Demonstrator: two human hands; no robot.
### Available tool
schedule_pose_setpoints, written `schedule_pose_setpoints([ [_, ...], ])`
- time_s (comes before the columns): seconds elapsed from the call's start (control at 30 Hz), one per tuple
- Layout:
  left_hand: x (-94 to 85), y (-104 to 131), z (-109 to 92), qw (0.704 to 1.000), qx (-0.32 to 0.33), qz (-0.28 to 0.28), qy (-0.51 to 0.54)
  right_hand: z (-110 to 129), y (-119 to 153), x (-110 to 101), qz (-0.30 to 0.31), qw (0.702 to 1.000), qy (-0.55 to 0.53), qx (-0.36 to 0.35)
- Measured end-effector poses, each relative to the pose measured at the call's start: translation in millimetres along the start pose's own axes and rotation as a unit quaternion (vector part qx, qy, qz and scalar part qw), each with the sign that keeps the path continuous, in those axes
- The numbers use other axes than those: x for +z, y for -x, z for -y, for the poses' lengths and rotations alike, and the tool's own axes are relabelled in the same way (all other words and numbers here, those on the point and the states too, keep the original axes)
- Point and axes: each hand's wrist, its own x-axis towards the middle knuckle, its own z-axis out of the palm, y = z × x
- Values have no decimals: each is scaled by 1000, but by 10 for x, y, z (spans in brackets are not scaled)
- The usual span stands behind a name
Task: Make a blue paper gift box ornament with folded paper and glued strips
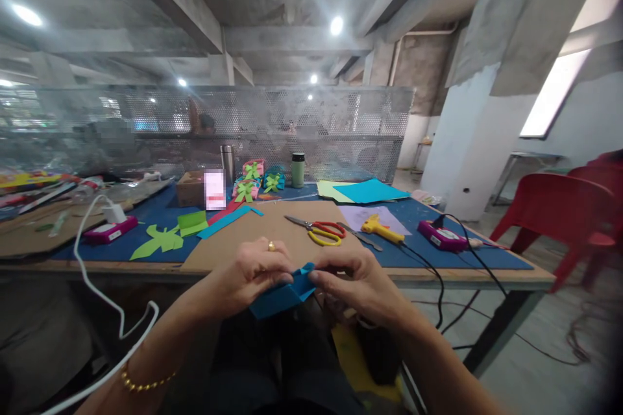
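Wearing a gold bracelet [146, 388] on the left forearm [180, 331], pinching folded blue paper [276, 301] narrowly with left hand [257, 269] and right hand [359, 277], facing scissors [309, 226] just beyond both.

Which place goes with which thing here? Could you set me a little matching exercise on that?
Things:
1. Scissors
2. Yellow glue gun
3. Green bottle
4. Folded blue paper

Places:
A. Upright, before the perforated metal screen
B. Between the fingers of the left hand and right hand
C. On the brown cardboard
D. Across the lilac sheet

Pairs: 1-C, 2-D, 3-A, 4-B
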Motion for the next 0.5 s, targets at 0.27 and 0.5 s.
schedule_pose_setpoints([
  [0.27, -41, 11, -81, 993, -50, 59, 88, 10, 23, 30, 54, 987, -128, 83],
  [0.5, 35, 62, -76, 1000, -15, -23, -1, 21, 31, 12, 72, 988, -109, 77],
])
